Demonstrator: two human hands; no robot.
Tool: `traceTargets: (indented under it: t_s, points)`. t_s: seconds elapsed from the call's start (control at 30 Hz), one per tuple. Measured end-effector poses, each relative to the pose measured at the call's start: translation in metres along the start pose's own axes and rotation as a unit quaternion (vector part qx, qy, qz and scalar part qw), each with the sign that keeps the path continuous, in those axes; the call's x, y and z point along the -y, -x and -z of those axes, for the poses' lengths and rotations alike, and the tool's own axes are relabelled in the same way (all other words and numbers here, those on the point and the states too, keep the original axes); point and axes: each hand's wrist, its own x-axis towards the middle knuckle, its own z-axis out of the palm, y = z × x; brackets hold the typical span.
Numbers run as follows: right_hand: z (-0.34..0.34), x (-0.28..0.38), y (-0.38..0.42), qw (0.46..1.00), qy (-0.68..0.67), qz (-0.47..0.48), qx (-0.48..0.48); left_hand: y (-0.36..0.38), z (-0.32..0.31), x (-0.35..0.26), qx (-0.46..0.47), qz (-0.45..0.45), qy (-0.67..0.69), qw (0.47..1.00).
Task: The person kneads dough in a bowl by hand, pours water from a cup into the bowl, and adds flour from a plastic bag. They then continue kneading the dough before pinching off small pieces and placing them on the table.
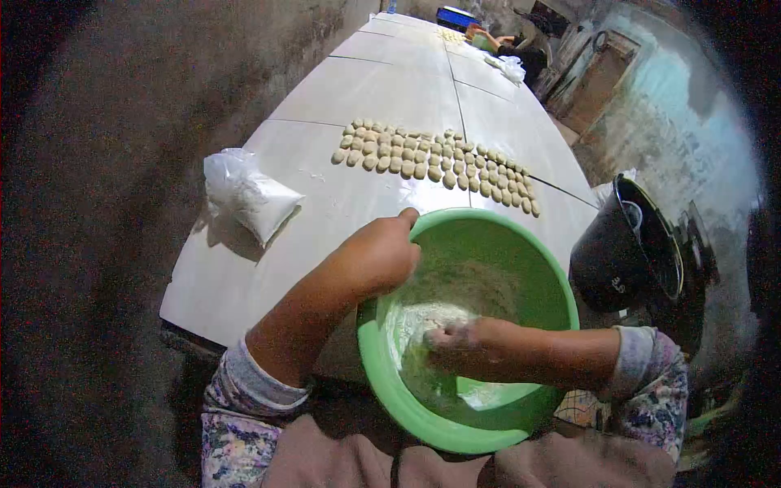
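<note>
A large green basin [468, 439] is tilted at the near edge of the white tiled table [374, 89]. My left hand [386, 252] grips its upper left rim, fingers curled over the edge. Inside the basin, my right hand [460, 337] is at the white flour [431, 317], its fingers bent and partly blurred; what they hold, if anything, cannot be made out. Beyond the basin, rows of small pale dough pieces [419, 157] lie on the table. A clear plastic bag of white powder [252, 195] stands to the left of them.
A black bucket [606, 260] stands at the right beside the table. At the far end are another person's arm [504, 41], a blue container [457, 18], more small pieces [450, 36] and a white plastic bag [512, 69]. A wall runs along the left.
</note>
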Motion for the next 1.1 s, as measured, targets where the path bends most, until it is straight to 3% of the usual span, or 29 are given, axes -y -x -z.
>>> traceTargets:
  t_s: [0.07,0.2,0.23,0.27,0.33,0.37,0.4,0.5,0.53,0.57,0.6,0.73,0.8,0.87,0.93,1.0,1.03,1.07,1.1]
  points:
    - [-0.014,-0.026,-0.028,0.983,0.113,0.146,-0.01,0.0,0.002,-0.003,-0.001,0.029,-0.035,0.999]
    - [-0.015,-0.016,-0.049,0.926,0.238,0.206,-0.208,0.007,0.007,-0.009,-0.026,0.037,-0.084,0.995]
    - [-0.008,-0.005,-0.043,0.862,0.438,0.167,-0.193,0.01,0.011,-0.015,-0.007,0.051,-0.084,0.995]
    - [-0.002,-0.006,-0.047,0.862,0.437,0.168,-0.195,0.008,0.01,-0.013,-0.007,0.051,-0.086,0.995]
    - [0.012,-0.004,-0.052,0.95,0.192,0.103,-0.223,0.004,0.007,-0.005,-0.016,0.025,-0.083,0.996]
    - [0.025,0.0,-0.045,0.972,0.166,0.039,-0.164,0.003,0.01,-0.006,-0.001,0.044,-0.07,0.997]
    - [0.032,-0.001,-0.04,0.972,0.164,0.039,-0.164,0.003,0.01,-0.005,0.001,0.045,-0.072,0.996]
    - [0.048,-0.006,-0.016,0.989,-0.081,-0.013,-0.124,0.003,0.011,0.003,-0.003,0.038,-0.024,0.999]
    - [0.044,-0.023,-0.008,0.989,-0.082,-0.013,-0.125,0.004,0.014,0.005,-0.002,0.038,-0.025,0.999]
    - [0.037,-0.049,0.003,0.98,0.078,0.09,-0.161,0.006,0.018,0.004,0.004,0.034,-0.028,0.999]
    - [0.033,-0.063,0.009,0.935,0.234,0.189,-0.19,0.008,0.02,0.003,0.01,0.031,-0.03,0.999]
    - [0.072,-0.043,0.027,0.956,0.156,0.176,-0.174,0.007,0.017,0.006,-0.005,0.023,-0.064,0.998]
    - [0.086,-0.027,0.013,0.994,0.027,0.048,-0.092,0.008,0.02,0.001,0.015,0.031,-0.031,0.999]
    - [0.071,-0.045,-0.041,0.99,-0.104,-0.09,-0.015,0.011,0.021,-0.002,0.017,0.035,-0.052,0.998]
    - [0.057,-0.009,-0.056,0.99,-0.126,-0.038,0.054,0.009,0.02,0.001,0.016,0.034,-0.046,0.998]
    - [0.033,-0.002,-0.081,0.957,-0.28,-0.002,0.079,0.009,0.019,-0.001,0.004,0.036,-0.07,0.997]
    - [0.028,0.011,-0.072,0.991,-0.025,0.13,0.013,0.008,0.018,0.003,-0.01,0.022,-0.07,0.997]
    - [0.023,0.022,-0.061,0.938,0.233,0.25,-0.054,0.008,0.017,0.005,-0.01,0.022,-0.07,0.997]
    - [0.008,0.012,-0.068,0.919,0.189,0.345,-0.01,0.01,0.019,0.001,-0.005,0.031,-0.062,0.998]
